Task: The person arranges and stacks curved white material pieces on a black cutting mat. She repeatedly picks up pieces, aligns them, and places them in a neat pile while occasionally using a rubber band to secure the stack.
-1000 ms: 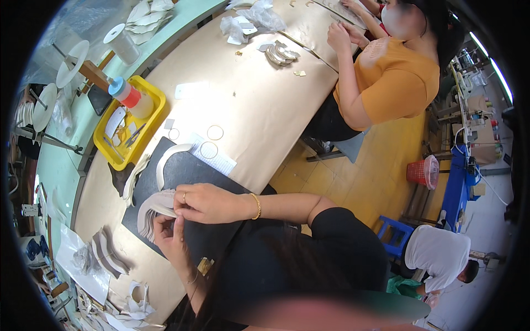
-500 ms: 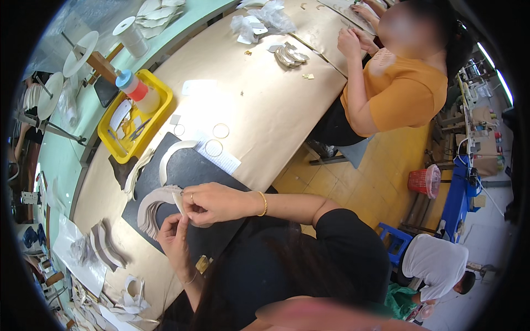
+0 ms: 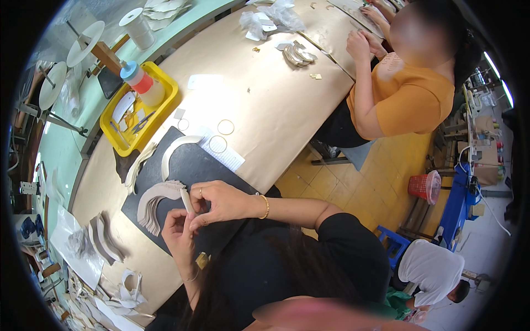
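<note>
Between the fingertips of both hands is a pale, narrow strip (image 3: 187,202), held over a dark work mat (image 3: 215,165). My left hand (image 3: 179,229) pinches its lower end. My right hand (image 3: 218,204), with a ring and a gold bracelet at the wrist, grips it from the right with thumb and fingers. Just beyond my left hand lies a fanned stack of curved beige pieces (image 3: 152,204). A single curved off-white piece (image 3: 170,154) rests farther up the mat. Part of the strip is hidden by my fingers.
A yellow tray (image 3: 174,94) at the far left holds a bottle (image 3: 144,85) and small tools. Printed paper (image 3: 229,160) with rings lies by the mat. More curved strips (image 3: 105,240) are at the left. A co-worker in orange (image 3: 406,105) sits at the table's right side.
Both hands have shifted slightly right, and the strip now stands more upright between them. My right fingers have spread a little and moved along it. The whole view has shifted slightly.
</note>
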A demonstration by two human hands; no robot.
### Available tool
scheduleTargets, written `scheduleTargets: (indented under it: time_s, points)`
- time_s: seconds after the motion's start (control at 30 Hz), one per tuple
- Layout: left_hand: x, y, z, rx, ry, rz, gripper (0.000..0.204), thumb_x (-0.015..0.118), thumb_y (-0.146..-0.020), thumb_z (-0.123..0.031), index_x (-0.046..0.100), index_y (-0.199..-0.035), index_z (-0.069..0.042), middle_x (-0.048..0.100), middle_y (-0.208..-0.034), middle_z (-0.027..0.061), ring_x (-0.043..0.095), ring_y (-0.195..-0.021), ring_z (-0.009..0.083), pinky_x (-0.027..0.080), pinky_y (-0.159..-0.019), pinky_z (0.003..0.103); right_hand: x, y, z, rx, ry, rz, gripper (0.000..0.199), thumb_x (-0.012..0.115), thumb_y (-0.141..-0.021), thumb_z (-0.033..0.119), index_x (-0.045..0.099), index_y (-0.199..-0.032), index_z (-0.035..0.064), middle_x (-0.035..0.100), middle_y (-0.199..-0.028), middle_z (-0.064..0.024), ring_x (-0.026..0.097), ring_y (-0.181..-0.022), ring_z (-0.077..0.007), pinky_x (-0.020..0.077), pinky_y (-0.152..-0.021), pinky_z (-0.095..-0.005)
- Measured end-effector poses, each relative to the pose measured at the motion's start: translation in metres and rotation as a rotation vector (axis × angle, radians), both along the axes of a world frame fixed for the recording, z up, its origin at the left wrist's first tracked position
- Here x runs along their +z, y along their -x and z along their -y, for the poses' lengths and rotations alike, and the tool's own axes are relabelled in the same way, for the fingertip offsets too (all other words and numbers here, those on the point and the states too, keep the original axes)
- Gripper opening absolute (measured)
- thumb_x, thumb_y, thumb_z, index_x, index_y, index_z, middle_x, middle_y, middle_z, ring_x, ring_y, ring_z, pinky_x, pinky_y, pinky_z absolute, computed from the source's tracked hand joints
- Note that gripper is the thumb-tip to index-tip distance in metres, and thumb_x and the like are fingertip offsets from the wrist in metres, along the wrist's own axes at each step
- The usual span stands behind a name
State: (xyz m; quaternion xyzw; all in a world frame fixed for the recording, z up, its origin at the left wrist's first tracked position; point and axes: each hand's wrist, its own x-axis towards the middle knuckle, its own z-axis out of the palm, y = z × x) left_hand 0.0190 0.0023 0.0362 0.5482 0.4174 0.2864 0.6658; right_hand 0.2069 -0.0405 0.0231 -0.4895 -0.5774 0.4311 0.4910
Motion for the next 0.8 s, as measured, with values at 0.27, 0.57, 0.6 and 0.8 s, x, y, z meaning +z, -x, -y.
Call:
scheduleTargets:
  time_s: [0.27,0.57,0.6,0.8]
  points:
    - [0.01,0.009,-0.002,-0.043,0.197,0.019,0.013,0.067,-0.094,-0.006,0.06,-0.098,0.004,0.068,-0.075,0.0122,0.066,-0.06,0.0165,0.055,-0.055,0.026,-0.006,-0.003,-0.001,0.167,0.126,-0.186,0.035,0.076,-0.086,0.031,0.06,-0.077,0.001,0.062,-0.069,-0.0085,0.057,-0.063,-0.0179,0.048,-0.064,-0.0313]
    - [0.008,0.001,0.005,0.063,0.145,0.001,0.01,0.066,-0.094,-0.004,0.06,-0.098,0.003,0.067,-0.078,0.0097,0.066,-0.064,0.0147,0.055,-0.057,0.025,0.01,-0.014,-0.003,0.14,0.124,-0.096,0.035,0.077,-0.086,0.032,0.062,-0.08,0.0007,0.064,-0.074,-0.0097,0.061,-0.065,-0.0175,0.0483,-0.061,-0.0306]
    - [0.009,-0.002,0.006,0.053,0.112,0.014,0.011,0.067,-0.095,-0.005,0.06,-0.099,0.003,0.067,-0.078,0.0094,0.066,-0.065,0.0142,0.055,-0.058,0.025,0.012,-0.013,-0.003,0.158,0.173,-0.074,0.032,0.079,-0.085,0.028,0.064,-0.083,0.0011,0.063,-0.078,-0.0053,0.059,-0.069,-0.0113,0.0488,-0.063,-0.0257]
    - [0.019,-0.002,0.004,-0.003,0.18,-0.011,0.013,0.069,-0.092,-0.004,0.06,-0.097,0.004,0.069,-0.079,0.0117,0.068,-0.066,0.0148,0.056,-0.059,0.025,0.007,-0.012,-0.004,0.15,0.171,-0.14,0.028,0.076,-0.088,0.026,0.064,-0.083,0.0009,0.065,-0.073,-0.0074,0.062,-0.069,-0.0129,0.0497,-0.065,-0.0287]
